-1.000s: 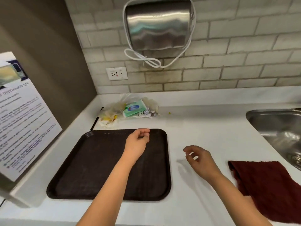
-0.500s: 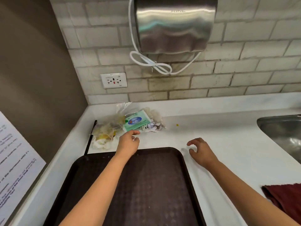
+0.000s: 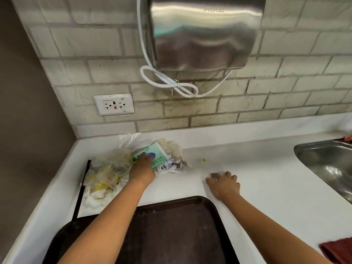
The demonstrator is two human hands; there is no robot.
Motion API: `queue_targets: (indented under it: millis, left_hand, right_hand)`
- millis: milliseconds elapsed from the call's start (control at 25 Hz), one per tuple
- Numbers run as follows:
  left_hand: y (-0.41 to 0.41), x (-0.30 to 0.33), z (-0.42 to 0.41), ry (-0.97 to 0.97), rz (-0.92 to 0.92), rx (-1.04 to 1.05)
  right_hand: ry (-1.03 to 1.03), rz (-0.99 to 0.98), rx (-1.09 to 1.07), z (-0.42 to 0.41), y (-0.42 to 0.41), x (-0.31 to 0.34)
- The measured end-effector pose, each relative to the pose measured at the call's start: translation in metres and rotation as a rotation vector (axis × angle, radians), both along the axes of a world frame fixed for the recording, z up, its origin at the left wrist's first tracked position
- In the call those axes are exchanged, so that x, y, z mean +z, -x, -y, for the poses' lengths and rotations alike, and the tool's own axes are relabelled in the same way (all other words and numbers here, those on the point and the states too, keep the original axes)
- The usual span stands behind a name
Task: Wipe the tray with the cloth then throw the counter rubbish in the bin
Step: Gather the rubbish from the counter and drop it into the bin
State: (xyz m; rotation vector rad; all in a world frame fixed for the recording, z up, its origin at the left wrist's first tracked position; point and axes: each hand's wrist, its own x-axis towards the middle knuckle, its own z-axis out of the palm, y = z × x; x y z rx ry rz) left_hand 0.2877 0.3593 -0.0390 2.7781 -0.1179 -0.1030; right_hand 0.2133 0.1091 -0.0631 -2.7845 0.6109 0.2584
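Steel hand dryer (image 3: 202, 33) hangs on the tile wall (image 3: 285, 60) right above me, top cut off by the frame. Its white cord (image 3: 171, 84) runs down the dryer's left side & loops in a loose knot just under it. Below-left of that, a white double socket (image 3: 114, 104) w/ a small red mark in the middle, set into the tiles. Brown side wall (image 3: 28, 92) meets the tiles at the corner on my left. White counter (image 3: 257, 168) runs along under the tiles. Steel sink (image 3: 327, 164) sunk into it at far right, only partly in view.
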Motion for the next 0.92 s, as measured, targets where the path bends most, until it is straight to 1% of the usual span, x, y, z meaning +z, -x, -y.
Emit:
queue_targets:
  millis: [120,160,240,320,400,560,600,680,760,840,920]
  left_hand:
    - [-0.004,-0.006,0.000,-0.051,-0.028,-0.002]
    - [-0.005,-0.008,-0.001,-0.050,-0.039,0.005]
    - [-0.004,-0.010,-0.001,-0.012,-0.045,0.039]
    - [-0.002,-0.004,-0.001,0.021,-0.020,0.084]
    - [-0.003,0.004,-0.002,0.073,0.034,0.140]
    - [-0.001,0.021,-0.001,0.296,0.154,0.193]
    - [0.001,0.026,0.001,0.361,0.193,0.201]
    - [0.012,0.039,0.007,0.436,0.277,0.200]
    - [0.028,0.049,0.014,0.401,0.361,0.159]
    - [0.050,0.055,0.025,0.376,0.454,0.088]
    - [0.073,0.061,0.044,0.444,0.516,0.033]
  right_hand:
    - [0.010,0.003,-0.101,-0.005,-0.004,-0.001]
    - [-0.039,0.000,-0.152,-0.005,-0.005,0.000]
    - [-0.200,0.043,-0.267,-0.002,-0.007,0.002]
    - [-0.382,0.164,-0.335,0.005,-0.004,0.002]
    - [-0.470,0.263,-0.348,0.012,0.003,0.003]
    - [-0.475,0.314,-0.365,0.026,0.014,0.002]
    - [-0.528,0.315,-0.403,0.031,0.015,0.001]
    - [-0.776,0.331,-0.515,0.038,0.023,0.006]
    - [-0.986,0.350,-0.577,0.045,0.037,0.012]
    - [-1.066,0.405,-0.554,0.049,0.056,0.021]
    - [-1.104,0.481,-0.521,0.053,0.077,0.031]
